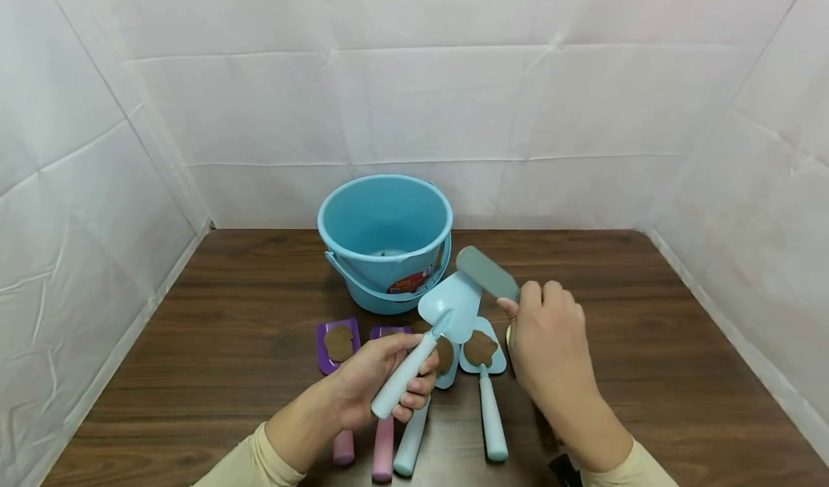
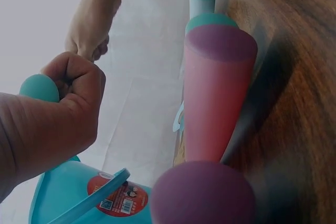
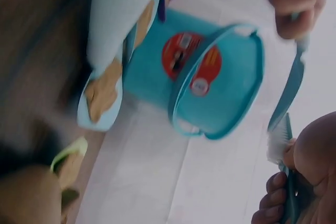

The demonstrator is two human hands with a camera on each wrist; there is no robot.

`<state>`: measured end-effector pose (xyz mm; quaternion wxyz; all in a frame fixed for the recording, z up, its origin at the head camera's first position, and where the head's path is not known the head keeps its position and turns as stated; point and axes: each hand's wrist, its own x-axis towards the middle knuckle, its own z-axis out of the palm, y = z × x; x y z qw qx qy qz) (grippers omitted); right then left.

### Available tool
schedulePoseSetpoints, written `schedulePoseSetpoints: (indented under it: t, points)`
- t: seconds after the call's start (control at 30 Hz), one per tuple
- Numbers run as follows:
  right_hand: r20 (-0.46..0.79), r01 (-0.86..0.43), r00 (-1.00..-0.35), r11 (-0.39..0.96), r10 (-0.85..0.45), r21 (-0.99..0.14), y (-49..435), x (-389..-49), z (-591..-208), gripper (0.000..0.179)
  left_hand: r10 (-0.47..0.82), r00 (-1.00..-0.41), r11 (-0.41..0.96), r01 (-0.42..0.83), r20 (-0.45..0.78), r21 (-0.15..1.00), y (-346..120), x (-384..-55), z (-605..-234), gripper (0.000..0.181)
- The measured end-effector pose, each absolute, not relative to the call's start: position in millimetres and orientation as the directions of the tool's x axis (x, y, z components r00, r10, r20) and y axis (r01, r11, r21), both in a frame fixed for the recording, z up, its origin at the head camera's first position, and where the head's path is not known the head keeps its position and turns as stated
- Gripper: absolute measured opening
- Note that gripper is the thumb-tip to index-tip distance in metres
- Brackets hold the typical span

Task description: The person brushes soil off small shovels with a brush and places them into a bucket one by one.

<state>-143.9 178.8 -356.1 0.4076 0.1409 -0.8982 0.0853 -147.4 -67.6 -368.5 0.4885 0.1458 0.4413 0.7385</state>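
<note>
My left hand (image 1: 365,383) grips the pale handle of a light blue hand shovel (image 1: 453,303), holding it above the table with its blade toward the bucket. My right hand (image 1: 549,339) holds a scrubbing brush (image 1: 487,272) by its handle. In the right wrist view, the pale bristles (image 3: 277,144) face the shovel blade (image 3: 290,93) and lie close to it; whether they touch cannot be made out. Below lie more shovels carrying brown lumps: a purple-bladed one (image 1: 322,350), a light blue one (image 1: 494,419) and others. My left hand partly hides some of them.
A blue bucket (image 1: 363,271) with a lowered handle stands behind the shovels. One yellow-green shovel (image 3: 80,145) with a brown lump lies at the right, mostly hidden in the head view. White sheeting (image 1: 447,106) encloses the dark wooden table (image 1: 673,343) at back and sides.
</note>
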Motion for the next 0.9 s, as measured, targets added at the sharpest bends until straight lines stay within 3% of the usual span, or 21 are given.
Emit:
schedulePoseSetpoints:
  t: [0.2,0.4,0.53,0.7,0.9]
  points:
    - [0.704,-0.374,-0.677,0.924,-0.216,-0.076,168.4,-128.5,-350.6,0.055,0.832,-0.507,-0.156,-0.602,-0.224,0.783,-69.3,-148.1,-370.0,0.039]
    - [0.648,-0.437,-0.682,0.899,-0.339,0.01,146.2,-108.5,-353.0,0.06,0.821,-0.526,-0.171,-0.598,-0.222,0.783,-70.4,-148.6,-369.1,0.039]
    - [0.647,-0.381,-0.705,0.925,-0.291,0.002,152.8,-117.6,-354.0,0.059,0.815,-0.533,-0.162,-0.586,-0.227,0.794,-69.2,-147.6,-368.0,0.039]
    - [0.665,-0.308,-0.724,0.948,-0.181,-0.077,175.8,-136.8,-351.8,0.043,0.817,-0.523,-0.128,-0.573,-0.241,0.81,-68.0,-146.0,-367.0,0.04]
    - [0.641,-0.318,-0.747,0.942,-0.177,-0.11,179.0,-131.1,-343.2,0.039,0.815,-0.532,-0.14,-0.568,-0.232,0.811,-68.4,-145.5,-366.0,0.039]
